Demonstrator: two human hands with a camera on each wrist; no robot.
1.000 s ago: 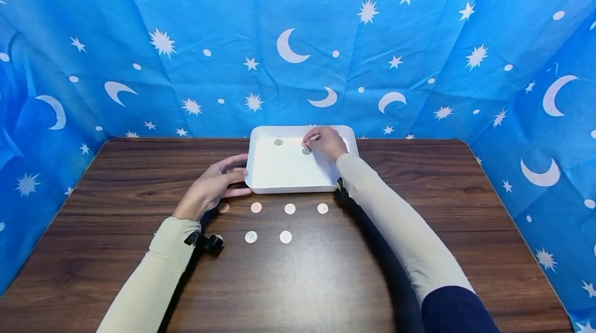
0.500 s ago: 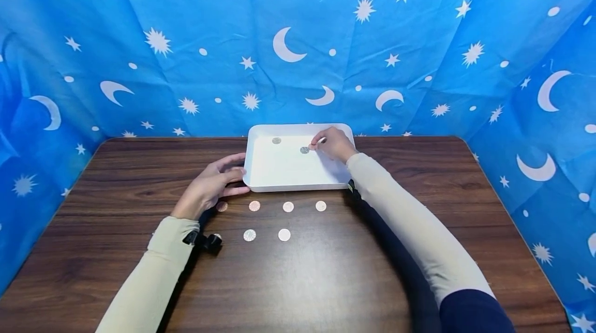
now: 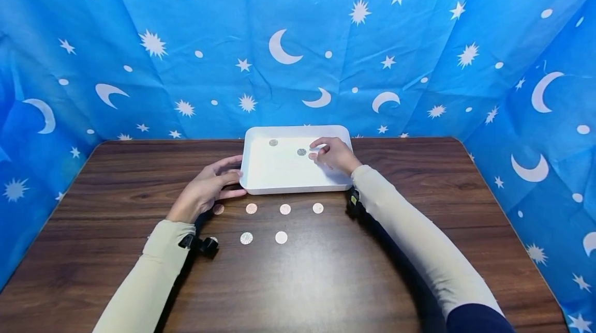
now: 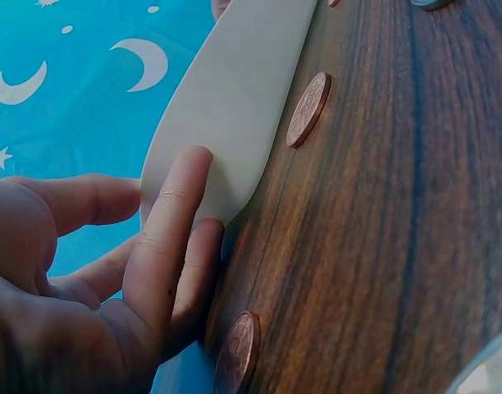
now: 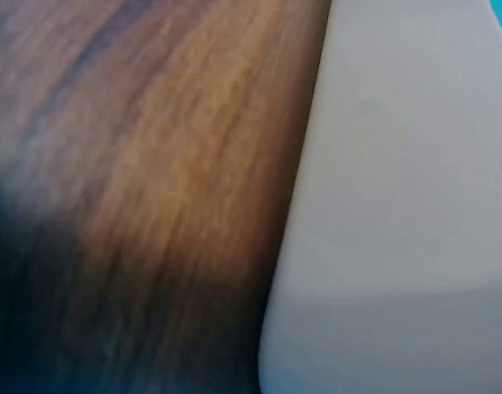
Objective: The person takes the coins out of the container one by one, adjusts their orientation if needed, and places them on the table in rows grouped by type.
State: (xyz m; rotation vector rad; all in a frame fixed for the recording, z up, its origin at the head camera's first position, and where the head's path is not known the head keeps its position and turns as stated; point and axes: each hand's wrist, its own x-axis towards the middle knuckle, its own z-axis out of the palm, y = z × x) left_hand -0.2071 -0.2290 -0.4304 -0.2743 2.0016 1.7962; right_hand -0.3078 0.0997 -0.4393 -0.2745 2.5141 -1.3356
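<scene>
Drawn back from the silver coin it set down, the right hand hovers just beside it, fingers loosely curled and empty. Straight fingers of the left hand press the white tray at its left wall; six coins lie on the table before it.

The dark brown wooden bench looks smooth, faintly glossy; the white rectangular plastic tray matt; the round coppery metal coins shiny; the blue star-printed cloth backdrop creased.
</scene>
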